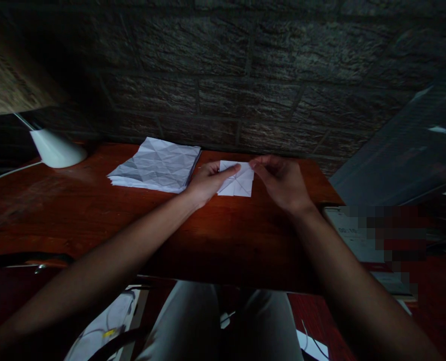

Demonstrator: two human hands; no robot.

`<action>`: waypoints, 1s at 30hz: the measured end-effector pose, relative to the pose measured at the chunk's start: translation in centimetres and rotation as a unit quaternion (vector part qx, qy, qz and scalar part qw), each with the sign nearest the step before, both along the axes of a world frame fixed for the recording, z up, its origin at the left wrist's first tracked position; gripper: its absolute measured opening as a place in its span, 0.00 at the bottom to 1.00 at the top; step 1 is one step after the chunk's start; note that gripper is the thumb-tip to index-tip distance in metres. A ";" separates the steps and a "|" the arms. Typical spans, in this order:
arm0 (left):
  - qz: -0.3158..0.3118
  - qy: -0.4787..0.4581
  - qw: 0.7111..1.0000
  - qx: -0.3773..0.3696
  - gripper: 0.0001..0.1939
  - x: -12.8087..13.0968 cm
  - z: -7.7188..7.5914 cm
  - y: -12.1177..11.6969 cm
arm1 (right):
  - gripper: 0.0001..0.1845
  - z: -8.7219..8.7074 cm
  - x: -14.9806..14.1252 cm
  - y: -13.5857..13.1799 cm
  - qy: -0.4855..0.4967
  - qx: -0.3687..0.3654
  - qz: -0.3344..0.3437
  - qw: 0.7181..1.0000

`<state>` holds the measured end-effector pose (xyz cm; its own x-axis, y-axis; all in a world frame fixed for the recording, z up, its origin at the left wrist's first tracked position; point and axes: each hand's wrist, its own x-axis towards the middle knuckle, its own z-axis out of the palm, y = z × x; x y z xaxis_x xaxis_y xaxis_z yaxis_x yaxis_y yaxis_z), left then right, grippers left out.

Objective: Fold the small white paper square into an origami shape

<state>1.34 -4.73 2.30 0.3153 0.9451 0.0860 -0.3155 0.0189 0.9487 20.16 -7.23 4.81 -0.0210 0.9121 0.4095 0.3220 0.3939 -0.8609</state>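
My left hand (205, 184) holds the small folded paper square (239, 184), with my thumb flat on its front and my fingers behind. My right hand (283, 181) looks to be pinching its top right corner with thumb and fingertip. The square is above the brown table (215, 235), just right of the creased paper stack (159, 163). I think it is very light, a bit stiff where it is folded thick, and easy to bend or rip. It should not be very slippery. The best way to hold it is flat across the middle, with a soft pinch on the edges. I see only crease lines on it, no words. The pale flat thing (338, 220) on my right has tiny numbers, too faint for me to read.
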 end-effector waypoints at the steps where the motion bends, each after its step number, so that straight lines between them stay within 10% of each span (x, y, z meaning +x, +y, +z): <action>1: 0.002 0.001 1.000 0.006 0.17 0.0 0.0 0.0 | 0.14 0.0 0.0 0.0 0.002 -0.001 0.000 1.000; 30: 0.054 0.088 0.988 0.117 0.12 -0.4 0.2 -0.1 | 0.16 0.4 -0.1 -0.2 0.140 -0.063 0.031 0.988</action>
<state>0.98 -4.88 2.49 0.2425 0.9350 0.2588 -0.1327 -0.2323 0.9636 20.07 -7.47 5.25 0.0185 0.9568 0.2900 0.0428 0.2890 -0.9564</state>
